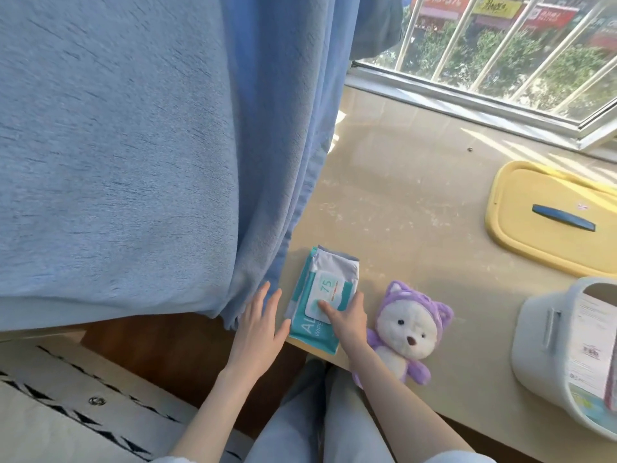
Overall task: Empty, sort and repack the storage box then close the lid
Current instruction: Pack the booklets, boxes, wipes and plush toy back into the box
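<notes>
Both hands are down at the near edge of the worktop (400, 182), working on a stack of wipes. The right hand (347, 320) lies flat on top, fingers straight, index tip on the white flap marked 75: no curl in that grip, it presses and does not hold. The left hand (258, 324) sits just beside the stack on its left, palm down, fingers spread and straight, thumb at the edge of the teal pack (305, 330). Its grip is wide too, and it holds nothing.

The teal pack is the bottom one, its near corner reaching the worktop's edge. A white pack (335, 267) lies on it, poking out at the far end. Right of the stack, just past the right wrist, a plush toy (409, 332) in a purple hood lies on its back, face up.

Over on the right, the white box (541, 355) stands open near the front edge, well apart from the hands. There are printed packets (591, 339) inside; what they are I cannot tell. Its yellow lid (534, 195) lies flat on the worktop behind it, with the blue handle (563, 217) facing up.

A blue curtain (133, 145) hangs on the left, its hem touching the worktop beside the left hand. A barred window (500, 55) runs along the far side.
</notes>
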